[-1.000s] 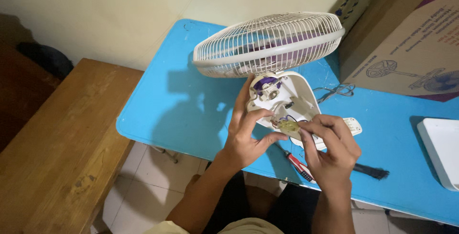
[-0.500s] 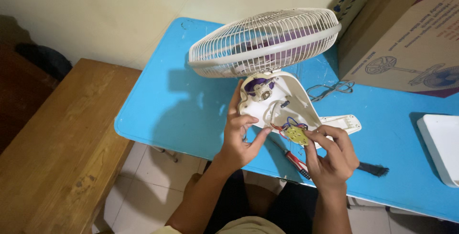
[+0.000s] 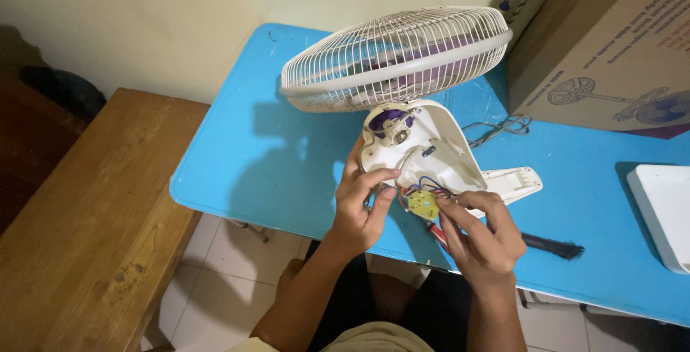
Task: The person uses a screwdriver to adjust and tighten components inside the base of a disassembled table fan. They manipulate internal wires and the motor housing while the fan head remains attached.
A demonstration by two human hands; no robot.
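White plastic fan motor housing (image 3: 431, 151), opened, lying on the blue tabletop (image 3: 273, 158) under the white wire fan guard (image 3: 395, 57); left hand (image 3: 363, 204) grip clamped on its edge; right hand (image 3: 481, 233) grip pinched on the small yellow-green circuit board (image 3: 422, 204) on coloured wires

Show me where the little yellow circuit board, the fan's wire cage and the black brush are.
yellow circuit board (image 3: 422, 204), head view: middle of its yellow face.
wire cage (image 3: 394, 58), head view: the white rim band around it.
black brush (image 3: 555, 248), head view: near the bristle end, on the blue table.
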